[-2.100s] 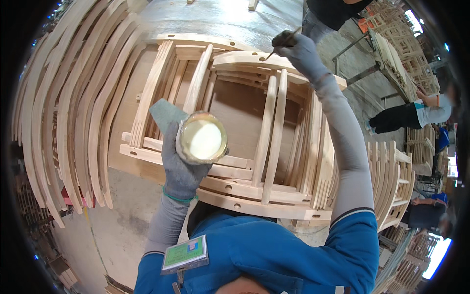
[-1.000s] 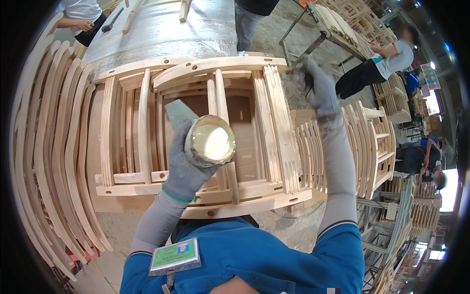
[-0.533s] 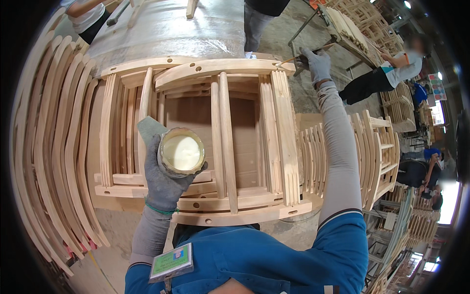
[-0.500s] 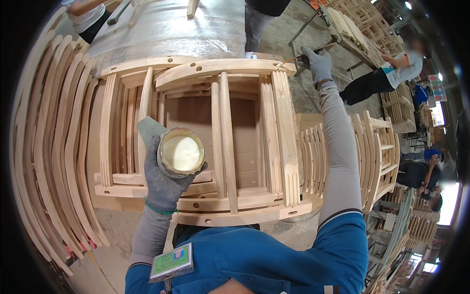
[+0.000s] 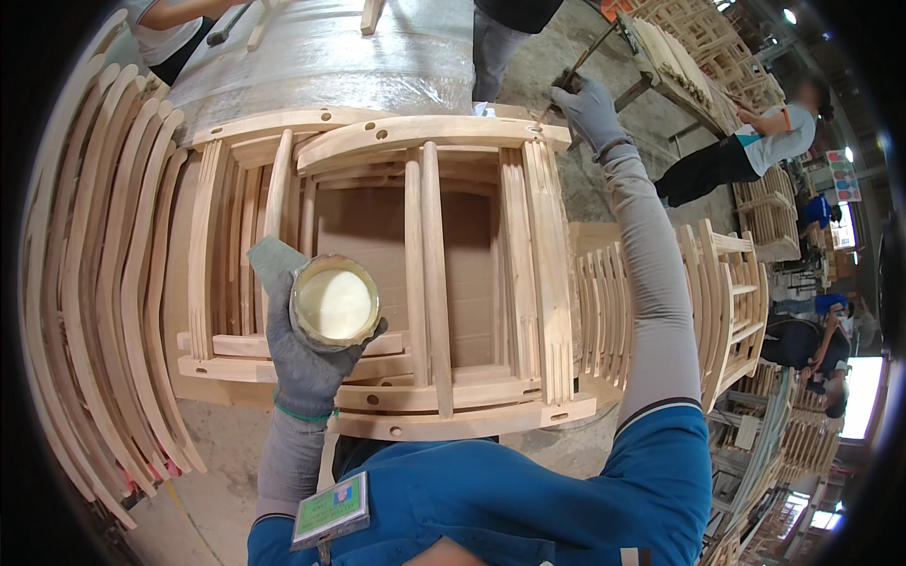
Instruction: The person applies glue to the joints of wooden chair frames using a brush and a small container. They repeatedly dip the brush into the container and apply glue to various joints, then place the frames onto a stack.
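Observation:
My left hand point(image 5: 310, 370), in a grey glove, is wrapped round a round pot point(image 5: 335, 302) of cream-white liquid. A flat grey-green piece point(image 5: 275, 259), its material unclear, sticks out beside the pot, next to my fingers. Farther off to the right, my gloved right hand point(image 5: 589, 111) is closed on a thin stick point(image 5: 593, 47). The stick's lower end is at the far right corner of a pale wooden frame point(image 5: 436, 129), near a slot there. This frame, with rails and round spindles, lies on top of other frames below my hands.
Curved wooden parts point(image 5: 104, 274) stand in a row at the left. A plastic-covered table point(image 5: 326, 61) lies beyond the frames, with people at its far side. More frames point(image 5: 727, 302) are stacked at the right. Another person point(image 5: 755, 141) stands by a bench farther right.
My right hand has shifted left and slightly nearer, and the stick has swung to a steeper angle. My left hand has moved slightly left with the pot.

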`<state>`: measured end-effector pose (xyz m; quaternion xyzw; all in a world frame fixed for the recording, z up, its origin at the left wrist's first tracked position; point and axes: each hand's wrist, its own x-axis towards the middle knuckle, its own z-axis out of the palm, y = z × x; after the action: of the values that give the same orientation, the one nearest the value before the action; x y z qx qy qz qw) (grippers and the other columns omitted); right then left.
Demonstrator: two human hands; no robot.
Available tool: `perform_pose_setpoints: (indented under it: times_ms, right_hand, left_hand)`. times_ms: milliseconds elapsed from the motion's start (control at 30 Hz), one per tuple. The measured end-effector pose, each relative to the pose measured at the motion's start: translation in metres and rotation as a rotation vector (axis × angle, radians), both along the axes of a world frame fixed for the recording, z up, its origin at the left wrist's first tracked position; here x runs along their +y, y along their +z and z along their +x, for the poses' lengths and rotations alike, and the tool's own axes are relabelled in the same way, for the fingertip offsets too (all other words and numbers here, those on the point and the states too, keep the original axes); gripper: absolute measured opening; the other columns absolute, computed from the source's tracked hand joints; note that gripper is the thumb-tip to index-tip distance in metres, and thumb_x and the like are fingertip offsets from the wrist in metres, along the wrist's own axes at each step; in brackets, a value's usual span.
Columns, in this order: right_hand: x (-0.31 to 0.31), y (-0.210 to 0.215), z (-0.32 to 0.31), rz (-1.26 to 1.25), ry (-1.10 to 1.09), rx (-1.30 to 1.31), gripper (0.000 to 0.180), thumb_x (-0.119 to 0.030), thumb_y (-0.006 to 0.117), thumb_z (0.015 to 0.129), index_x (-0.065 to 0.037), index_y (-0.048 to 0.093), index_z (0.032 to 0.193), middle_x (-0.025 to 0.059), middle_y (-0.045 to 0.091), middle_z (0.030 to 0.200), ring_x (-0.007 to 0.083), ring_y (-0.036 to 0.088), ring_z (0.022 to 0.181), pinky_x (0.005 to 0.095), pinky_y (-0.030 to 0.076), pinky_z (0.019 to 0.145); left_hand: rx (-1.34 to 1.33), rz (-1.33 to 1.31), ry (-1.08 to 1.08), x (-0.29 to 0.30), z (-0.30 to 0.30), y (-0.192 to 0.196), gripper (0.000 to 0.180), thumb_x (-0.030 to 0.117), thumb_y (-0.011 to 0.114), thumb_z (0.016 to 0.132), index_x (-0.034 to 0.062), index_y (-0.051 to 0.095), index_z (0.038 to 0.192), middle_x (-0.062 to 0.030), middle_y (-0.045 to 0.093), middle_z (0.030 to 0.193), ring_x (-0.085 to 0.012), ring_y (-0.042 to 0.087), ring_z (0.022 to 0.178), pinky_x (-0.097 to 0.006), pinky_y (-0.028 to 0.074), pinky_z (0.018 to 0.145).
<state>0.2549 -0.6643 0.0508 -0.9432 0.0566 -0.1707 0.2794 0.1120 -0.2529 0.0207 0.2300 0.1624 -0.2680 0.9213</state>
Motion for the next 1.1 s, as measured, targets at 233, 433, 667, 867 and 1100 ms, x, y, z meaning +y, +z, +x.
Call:
perform_pose_setpoints:
  times_ms: [233,433,667,867,1100]
  right_hand:
    - [-0.001,-0.011,0.010,-0.103,-0.034,-0.009,0.037,-0.036,0.061,0.075,0.000,0.065,0.085,0.0216,0.063,0.074,0.0360,0.062,0.070,0.0411,0.047,0.064]
    - [-0.015,-0.010,0.004,0.108,-0.104,-0.016,0.035,-0.033,0.061,0.075,0.002,0.065,0.082,0.0187,0.063,0.067,0.0301,0.063,0.065,0.0387,0.048,0.060]
    - [-0.021,-0.034,-0.001,0.930,-0.308,-0.086,0.026,-0.012,0.072,0.075,0.010,0.058,0.078,0.0168,0.062,0.071,0.0225,0.062,0.052,0.0304,0.056,0.048]
    - [-0.054,-0.039,-0.029,1.143,-0.204,-0.122,0.013,0.002,0.065,0.077,0.012,0.058,0.082,0.0199,0.063,0.078,0.0272,0.065,0.061,0.0294,0.059,0.052]
    - [0.002,0.020,-0.115,0.994,-0.011,-0.217,0.021,-0.006,0.060,0.086,0.008,0.055,0.100,0.0165,0.064,0.092,0.0232,0.065,0.083,0.0257,0.056,0.074]
  left_hand:
    - [-0.034,-0.009,-0.003,-0.001,-0.002,-0.001,0.056,0.052,0.037,0.091,0.0086,0.045,0.125,-0.0142,0.055,0.113,-0.0316,0.057,0.101,-0.049,0.051,0.081]
    - [-0.019,0.021,0.035,-0.004,-0.005,0.001,0.058,0.052,0.038,0.090,0.0062,0.045,0.125,-0.0167,0.056,0.110,-0.0340,0.058,0.097,-0.048,0.052,0.077]
    - [-0.019,0.024,0.043,-0.011,-0.011,0.001,0.059,0.052,0.038,0.090,0.0060,0.044,0.126,-0.0166,0.055,0.112,-0.0348,0.057,0.099,-0.049,0.051,0.078]
    - [-0.047,0.041,0.000,-0.011,-0.012,0.000,0.059,0.052,0.038,0.090,0.0056,0.044,0.127,-0.0155,0.054,0.114,-0.0345,0.057,0.100,-0.050,0.050,0.079]
    - [0.025,-0.010,-0.066,-0.031,-0.013,0.013,0.054,0.047,0.038,0.091,0.0061,0.044,0.126,-0.0134,0.053,0.119,-0.0326,0.055,0.107,-0.053,0.050,0.084]
